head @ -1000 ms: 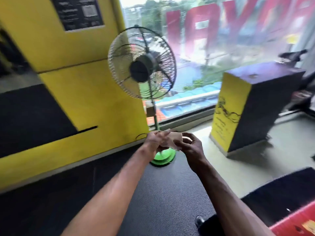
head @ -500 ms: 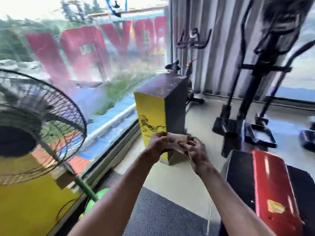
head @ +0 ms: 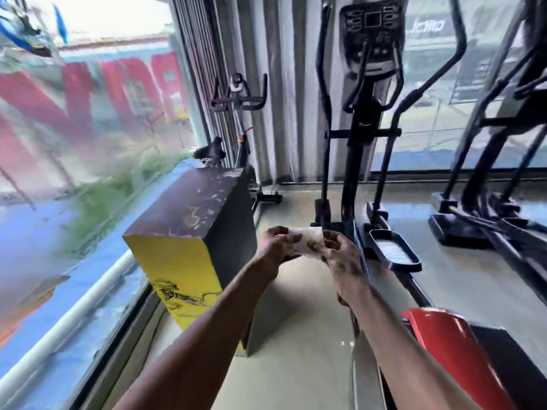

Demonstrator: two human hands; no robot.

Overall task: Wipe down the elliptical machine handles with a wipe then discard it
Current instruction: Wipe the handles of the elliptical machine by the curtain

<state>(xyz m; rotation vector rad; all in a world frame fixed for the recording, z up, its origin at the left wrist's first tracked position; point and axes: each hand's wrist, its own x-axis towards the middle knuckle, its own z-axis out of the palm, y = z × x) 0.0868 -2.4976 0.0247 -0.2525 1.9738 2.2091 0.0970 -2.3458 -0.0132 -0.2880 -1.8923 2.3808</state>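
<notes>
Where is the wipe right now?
The wipe is mid-frame in the head view, held between the left hand and right hand, right of the yellow box, before the elliptical machine.

Hands: left hand (head: 276,244) and right hand (head: 343,255) pinch a pale wipe (head: 309,242) between them; Ahead: black elliptical machine (head: 362,119); Left: yellow-sided box (head: 189,232)

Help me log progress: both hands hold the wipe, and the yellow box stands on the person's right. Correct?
No. The left hand and right hand hold the wipe, but the yellow box stands on the person's left, per the head view.
</notes>
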